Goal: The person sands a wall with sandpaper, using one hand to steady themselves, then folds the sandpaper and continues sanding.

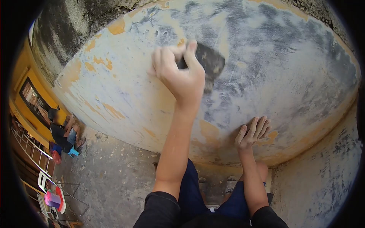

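Observation:
My left hand (180, 74) is raised against a large pale wall (144, 98) with orange and grey-black patches. Its fingers and thumb close round a dark flat piece (210, 62), which sticks out to the right and lies against the wall; motion blurs the fingers slightly. Lower and to the right, my right hand (253, 133) rests on the same wall with its fingers spread and nothing in it.
At the far left a person (61, 131) sits on a blue stool (73, 152) by a yellow wall. Below them stand metal racks and a red and white chair (61, 199). Grey concrete floor (114, 178) lies beneath. Another wall (323, 163) rises at the right.

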Demonstrator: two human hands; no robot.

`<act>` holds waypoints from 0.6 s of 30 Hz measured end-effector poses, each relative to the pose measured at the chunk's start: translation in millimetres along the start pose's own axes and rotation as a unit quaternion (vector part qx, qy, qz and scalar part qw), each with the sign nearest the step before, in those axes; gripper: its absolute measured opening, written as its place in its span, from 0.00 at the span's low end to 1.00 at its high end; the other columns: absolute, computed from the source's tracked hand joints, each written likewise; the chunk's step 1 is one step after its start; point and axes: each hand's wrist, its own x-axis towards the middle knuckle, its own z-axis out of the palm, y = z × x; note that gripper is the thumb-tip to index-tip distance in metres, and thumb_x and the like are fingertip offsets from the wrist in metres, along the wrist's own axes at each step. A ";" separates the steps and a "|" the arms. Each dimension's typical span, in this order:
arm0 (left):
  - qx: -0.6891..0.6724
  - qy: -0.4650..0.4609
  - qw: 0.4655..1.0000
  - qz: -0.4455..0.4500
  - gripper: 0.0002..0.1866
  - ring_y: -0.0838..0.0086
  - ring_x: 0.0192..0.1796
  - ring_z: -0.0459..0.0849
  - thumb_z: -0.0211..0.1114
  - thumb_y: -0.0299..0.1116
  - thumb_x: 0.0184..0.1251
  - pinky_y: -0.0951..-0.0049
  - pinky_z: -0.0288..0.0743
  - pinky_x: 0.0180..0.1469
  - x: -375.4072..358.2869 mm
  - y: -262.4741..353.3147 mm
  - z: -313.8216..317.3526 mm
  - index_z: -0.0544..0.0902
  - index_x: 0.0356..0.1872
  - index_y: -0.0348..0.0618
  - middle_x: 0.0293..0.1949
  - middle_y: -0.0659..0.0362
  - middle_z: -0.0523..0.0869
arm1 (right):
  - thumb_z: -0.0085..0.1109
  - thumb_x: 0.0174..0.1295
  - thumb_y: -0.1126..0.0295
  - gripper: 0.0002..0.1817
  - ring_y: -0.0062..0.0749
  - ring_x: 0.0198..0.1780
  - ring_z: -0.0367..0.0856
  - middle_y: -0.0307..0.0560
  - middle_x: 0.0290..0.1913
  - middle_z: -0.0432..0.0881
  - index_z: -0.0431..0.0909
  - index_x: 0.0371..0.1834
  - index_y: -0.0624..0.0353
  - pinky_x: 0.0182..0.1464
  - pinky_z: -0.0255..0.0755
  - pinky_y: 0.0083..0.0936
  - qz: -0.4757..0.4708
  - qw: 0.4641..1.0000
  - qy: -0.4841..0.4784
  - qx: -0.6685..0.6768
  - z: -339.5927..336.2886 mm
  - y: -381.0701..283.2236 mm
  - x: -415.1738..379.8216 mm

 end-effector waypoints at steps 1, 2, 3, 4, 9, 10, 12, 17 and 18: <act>-0.011 -0.005 1.000 -0.012 0.16 0.67 0.36 0.74 0.77 0.32 0.68 0.58 0.61 0.55 13.5 1.6 4.1 0.77 0.27 0.45 0.28 0.64 0.76 | 0.44 0.83 0.61 0.30 0.56 0.89 0.48 0.64 0.86 0.59 0.65 0.82 0.67 0.87 0.36 0.54 0.001 1.000 -0.003 0.000 -0.6 0.6 -0.3; -0.038 0.001 0.999 -0.032 0.15 0.67 0.36 0.75 0.77 0.33 0.68 0.59 0.61 0.56 23.8 4.2 7.2 0.78 0.27 0.46 0.29 0.65 0.77 | 0.44 0.83 0.61 0.30 0.56 0.89 0.48 0.64 0.85 0.59 0.65 0.82 0.67 0.87 0.36 0.54 -0.002 1.000 -0.005 0.004 -1.0 1.3 -0.4; -0.037 -0.003 0.999 -0.032 0.15 0.67 0.36 0.75 0.77 0.33 0.68 0.59 0.61 0.56 20.6 4.2 6.7 0.78 0.27 0.46 0.29 0.65 0.77 | 0.44 0.83 0.61 0.30 0.56 0.89 0.48 0.64 0.85 0.59 0.65 0.82 0.67 0.87 0.36 0.54 -0.006 1.000 -0.003 0.007 -1.0 1.7 -0.6; -0.037 -0.002 0.999 -0.039 0.15 0.67 0.37 0.76 0.77 0.33 0.68 0.59 0.61 0.56 15.1 3.9 5.7 0.78 0.27 0.46 0.29 0.65 0.77 | 0.44 0.83 0.61 0.30 0.56 0.89 0.48 0.64 0.85 0.59 0.65 0.82 0.67 0.87 0.36 0.54 -0.002 1.000 -0.003 0.006 -1.3 0.7 -1.7; -0.083 0.020 0.996 -0.029 0.16 0.76 0.32 0.70 0.79 0.30 0.68 0.69 0.64 0.35 -30.5 0.8 -1.1 0.79 0.28 0.38 0.25 0.63 0.77 | 0.45 0.83 0.61 0.30 0.57 0.88 0.49 0.64 0.85 0.59 0.65 0.82 0.67 0.86 0.36 0.55 -0.003 1.000 0.002 -0.004 1.3 1.3 -1.9; 0.006 -0.004 1.000 0.007 0.16 0.75 0.31 0.70 0.80 0.30 0.66 0.69 0.65 0.36 -29.7 -3.4 -5.1 0.78 0.27 0.38 0.26 0.63 0.78 | 0.45 0.83 0.61 0.30 0.57 0.88 0.49 0.64 0.85 0.59 0.65 0.82 0.67 0.86 0.36 0.55 -0.005 1.000 0.004 -0.005 2.2 1.3 0.0; -0.001 -0.004 1.000 -0.003 0.15 0.71 0.34 0.73 0.79 0.31 0.67 0.65 0.62 0.45 -1.4 3.0 0.3 0.78 0.27 0.43 0.27 0.64 0.77 | 0.45 0.83 0.61 0.30 0.57 0.88 0.49 0.65 0.85 0.59 0.65 0.81 0.67 0.86 0.36 0.55 -0.001 1.000 0.003 0.002 -0.1 -0.7 0.7; -0.035 -0.007 0.998 -0.043 0.15 0.68 0.36 0.75 0.77 0.31 0.67 0.62 0.60 0.54 4.0 7.3 3.7 0.77 0.27 0.48 0.28 0.67 0.76 | 0.45 0.83 0.62 0.30 0.58 0.88 0.49 0.65 0.85 0.59 0.65 0.81 0.68 0.86 0.36 0.55 -0.001 1.000 0.002 0.008 0.0 0.7 -1.6; -0.026 -0.008 0.998 -0.062 0.15 0.69 0.36 0.75 0.78 0.32 0.67 0.61 0.60 0.54 -9.7 3.9 1.6 0.77 0.27 0.49 0.28 0.67 0.76 | 0.45 0.83 0.62 0.30 0.58 0.88 0.49 0.65 0.85 0.59 0.65 0.81 0.68 0.86 0.36 0.55 -0.003 1.000 0.004 0.008 0.5 0.6 -0.8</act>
